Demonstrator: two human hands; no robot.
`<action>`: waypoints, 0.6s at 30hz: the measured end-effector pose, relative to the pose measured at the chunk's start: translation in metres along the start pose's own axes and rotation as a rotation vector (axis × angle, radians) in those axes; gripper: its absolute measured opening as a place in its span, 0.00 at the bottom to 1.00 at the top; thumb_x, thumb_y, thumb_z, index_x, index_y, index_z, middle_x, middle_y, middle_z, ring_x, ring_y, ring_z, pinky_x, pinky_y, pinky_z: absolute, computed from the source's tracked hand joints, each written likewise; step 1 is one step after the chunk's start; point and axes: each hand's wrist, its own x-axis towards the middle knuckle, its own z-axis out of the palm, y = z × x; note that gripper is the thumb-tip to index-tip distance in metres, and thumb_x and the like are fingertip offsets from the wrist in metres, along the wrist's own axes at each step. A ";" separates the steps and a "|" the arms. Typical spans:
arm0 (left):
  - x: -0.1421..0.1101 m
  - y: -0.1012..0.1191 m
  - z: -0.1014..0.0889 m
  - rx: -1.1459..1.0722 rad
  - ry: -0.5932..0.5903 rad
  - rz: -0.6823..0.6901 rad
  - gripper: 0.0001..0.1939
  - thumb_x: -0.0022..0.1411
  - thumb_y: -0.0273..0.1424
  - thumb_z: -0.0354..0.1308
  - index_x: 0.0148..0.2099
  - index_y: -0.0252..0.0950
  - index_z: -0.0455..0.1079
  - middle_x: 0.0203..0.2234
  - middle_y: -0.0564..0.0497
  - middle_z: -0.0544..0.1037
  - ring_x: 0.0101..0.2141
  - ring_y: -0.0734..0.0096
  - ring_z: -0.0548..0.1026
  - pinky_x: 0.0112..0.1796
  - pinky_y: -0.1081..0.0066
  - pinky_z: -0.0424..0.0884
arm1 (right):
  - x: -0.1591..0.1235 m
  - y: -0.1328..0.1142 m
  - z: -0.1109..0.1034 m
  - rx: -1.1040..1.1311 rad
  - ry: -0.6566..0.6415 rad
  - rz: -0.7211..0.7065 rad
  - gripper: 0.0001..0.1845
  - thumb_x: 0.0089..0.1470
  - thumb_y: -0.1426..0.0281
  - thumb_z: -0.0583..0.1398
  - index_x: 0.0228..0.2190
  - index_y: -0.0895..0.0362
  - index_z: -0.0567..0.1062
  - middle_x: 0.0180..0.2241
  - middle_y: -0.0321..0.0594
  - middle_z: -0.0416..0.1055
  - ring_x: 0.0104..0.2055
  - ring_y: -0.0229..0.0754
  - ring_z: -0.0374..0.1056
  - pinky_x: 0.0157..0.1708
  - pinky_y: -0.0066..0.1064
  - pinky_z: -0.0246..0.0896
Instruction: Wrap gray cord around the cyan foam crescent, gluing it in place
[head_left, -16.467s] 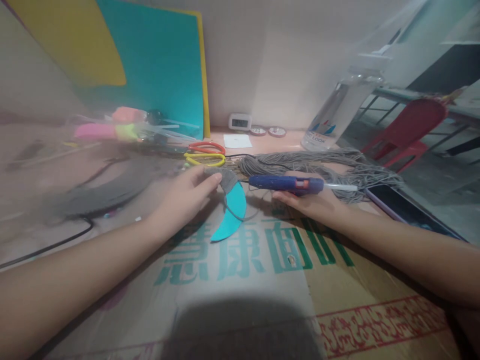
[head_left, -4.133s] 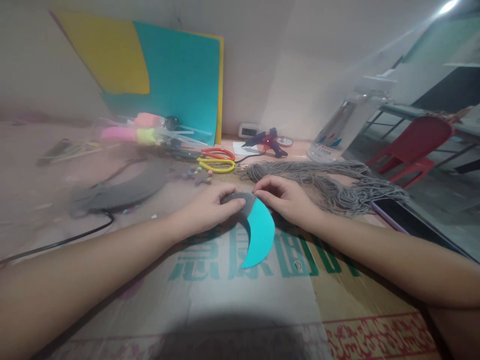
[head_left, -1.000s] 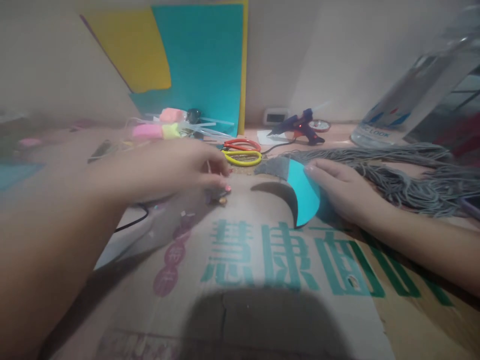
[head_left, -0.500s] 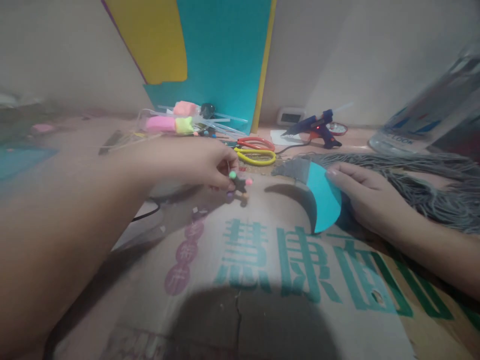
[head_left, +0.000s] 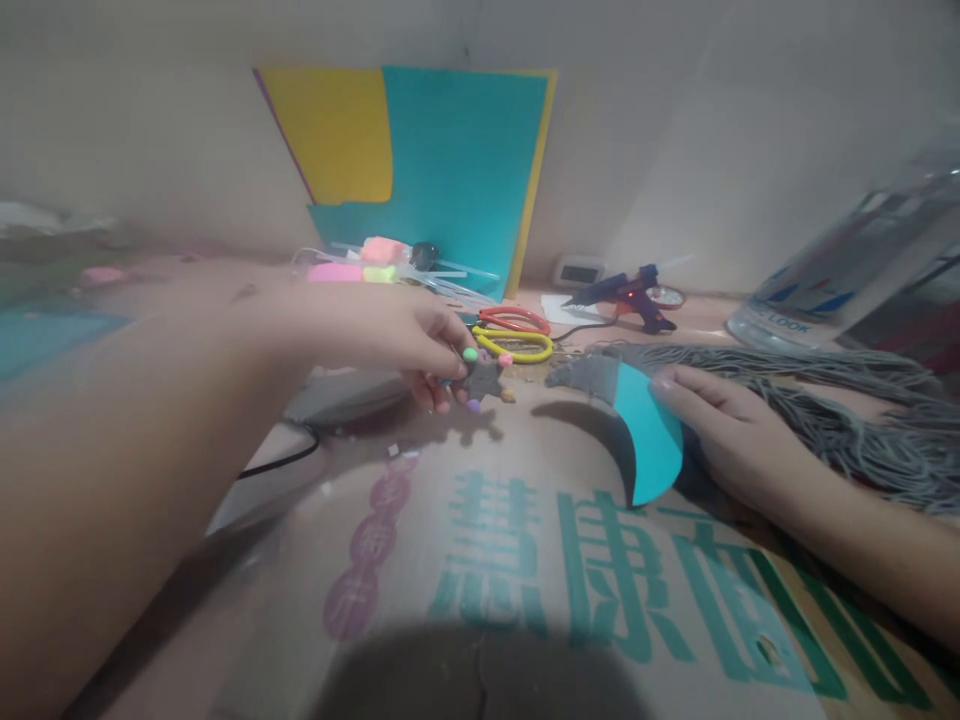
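Note:
Between the thumb and fingers of my left hand (head_left: 420, 345) is a small grey star (head_left: 484, 381) with coloured balls on its points: green, pink, orange and purple. My right hand (head_left: 720, 420) pinches the outer edge of a crescent moon (head_left: 651, 440). The crescent's lower part is bright turquoise, and its upper tip is covered in grey yarn. Both pieces are held above the printed sheet (head_left: 510, 610), apart from each other, with the star to the left of the crescent's grey tip.
Scissors (head_left: 517, 347) with red and yellow handles lie behind my left hand. A glue gun (head_left: 622, 295) with a lit red light stands further back. Grey yarn (head_left: 862, 400) is spread at the right beside a clear bottle (head_left: 840, 270). Coloured sheets (head_left: 465, 170) lean on the wall.
The star has turned and shifted slightly right, showing more of its grey face. The camera view has tilted up, so everything sits lower. My right hand keeps its hold on the crescent.

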 end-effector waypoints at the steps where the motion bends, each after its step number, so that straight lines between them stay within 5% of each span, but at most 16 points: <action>1: 0.001 -0.001 0.000 -0.014 -0.012 0.006 0.14 0.54 0.41 0.56 0.40 0.47 0.78 0.28 0.55 0.78 0.28 0.70 0.75 0.33 0.72 0.70 | 0.000 -0.001 0.000 -0.004 0.000 0.000 0.21 0.56 0.50 0.57 0.29 0.56 0.70 0.25 0.34 0.62 0.27 0.36 0.56 0.27 0.29 0.53; 11: 0.002 -0.003 0.005 -0.022 0.002 0.044 0.16 0.55 0.42 0.56 0.44 0.48 0.78 0.31 0.54 0.80 0.28 0.71 0.75 0.31 0.74 0.69 | 0.000 0.000 0.000 0.000 -0.006 -0.012 0.21 0.56 0.51 0.57 0.27 0.56 0.68 0.24 0.32 0.59 0.26 0.35 0.54 0.27 0.28 0.51; 18: 0.004 -0.001 0.007 0.010 0.054 0.118 0.17 0.50 0.38 0.61 0.45 0.48 0.77 0.35 0.55 0.81 0.37 0.65 0.77 0.37 0.71 0.70 | 0.000 -0.006 0.002 -0.030 -0.002 -0.044 0.23 0.53 0.49 0.58 0.24 0.56 0.66 0.23 0.32 0.56 0.26 0.35 0.52 0.26 0.28 0.49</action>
